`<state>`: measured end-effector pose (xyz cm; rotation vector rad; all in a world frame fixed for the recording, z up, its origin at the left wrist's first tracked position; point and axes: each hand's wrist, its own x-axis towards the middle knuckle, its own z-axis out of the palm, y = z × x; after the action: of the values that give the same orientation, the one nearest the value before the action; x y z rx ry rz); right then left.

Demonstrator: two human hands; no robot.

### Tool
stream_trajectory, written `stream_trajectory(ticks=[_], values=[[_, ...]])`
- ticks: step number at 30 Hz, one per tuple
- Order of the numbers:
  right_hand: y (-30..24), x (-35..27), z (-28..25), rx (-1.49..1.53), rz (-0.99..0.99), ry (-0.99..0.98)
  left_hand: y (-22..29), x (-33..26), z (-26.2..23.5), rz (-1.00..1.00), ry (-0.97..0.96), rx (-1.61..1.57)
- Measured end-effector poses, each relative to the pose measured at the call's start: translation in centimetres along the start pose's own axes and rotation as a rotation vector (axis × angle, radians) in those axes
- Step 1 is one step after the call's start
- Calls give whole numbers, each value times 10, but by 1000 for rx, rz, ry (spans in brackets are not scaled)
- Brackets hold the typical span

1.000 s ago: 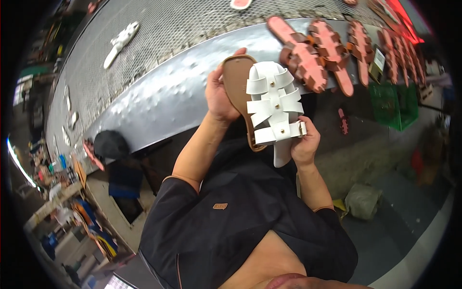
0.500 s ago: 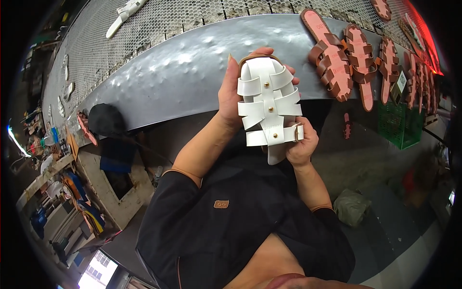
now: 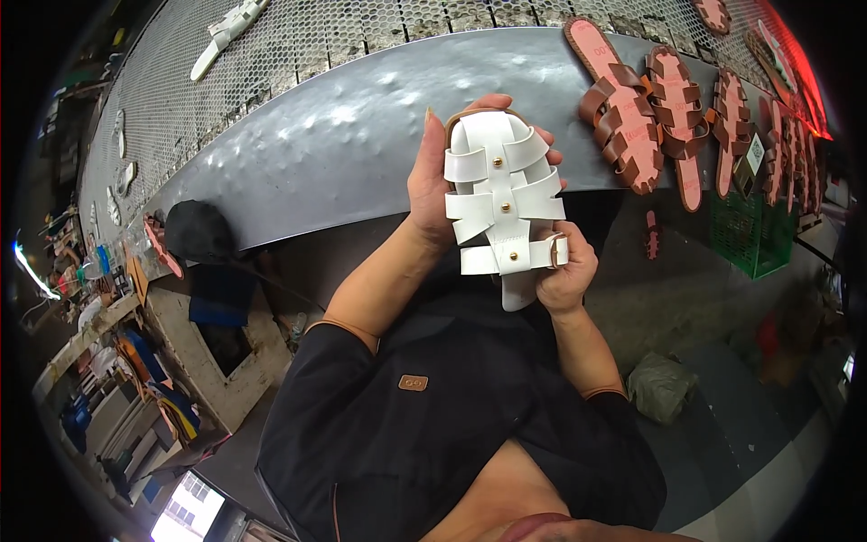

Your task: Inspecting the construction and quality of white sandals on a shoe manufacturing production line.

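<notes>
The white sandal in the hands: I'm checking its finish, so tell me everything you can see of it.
The white sandal has a tan sole edge showing at its top and smooth, leather-like white straps woven across a central strip. Small gold studs dot that strip, and a metal buckle sits at the lower right strap. It is held up above the grey metal bench edge, upper facing the camera. The left hand grips its left side and wraps behind; the right hand holds its lower end by the buckle.

The white sandal (image 3: 504,200) hides both palms and its own sole.
</notes>
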<state>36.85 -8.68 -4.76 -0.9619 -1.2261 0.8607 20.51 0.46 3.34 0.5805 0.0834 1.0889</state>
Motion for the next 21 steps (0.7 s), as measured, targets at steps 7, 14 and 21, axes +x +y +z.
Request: stream_trajectory(ticks=[7,14,21], values=[[-3,19,-41,1,96,-20,-33,28,9,9,-2,-22],[-21,-13,73,-16,212,-15,53,-49,-23,27,67,-47],[-29,-101,346,-98,193,1,287,-239,-83,102,251,329]])
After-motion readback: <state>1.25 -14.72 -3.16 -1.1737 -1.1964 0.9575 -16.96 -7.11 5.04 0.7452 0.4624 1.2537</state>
